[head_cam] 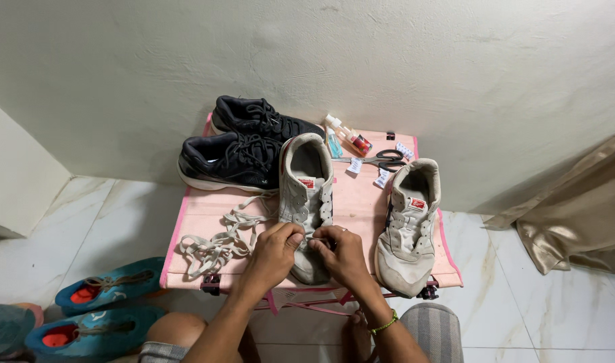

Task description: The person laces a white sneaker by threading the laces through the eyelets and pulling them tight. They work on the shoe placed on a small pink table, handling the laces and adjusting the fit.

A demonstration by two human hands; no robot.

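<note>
A worn grey-white sneaker [306, 195] lies on the pink folding table [361, 208], toe toward me. My left hand [275, 252] and my right hand [341, 254] meet over its toe end, both pinching a pale lace at the lowest eyelets. The rest of that cream lace [216, 242] trails in loose loops to the left on the table. A second matching sneaker [409, 225] lies to the right, unlaced, apart from my hands.
Two black sneakers [237, 151] sit at the table's back left. Scissors [381, 160], small bottles [347, 138] and little packets lie at the back. Teal shoes with orange insides [99, 306] rest on the marble floor at left. A beige curtain [576, 215] hangs at right.
</note>
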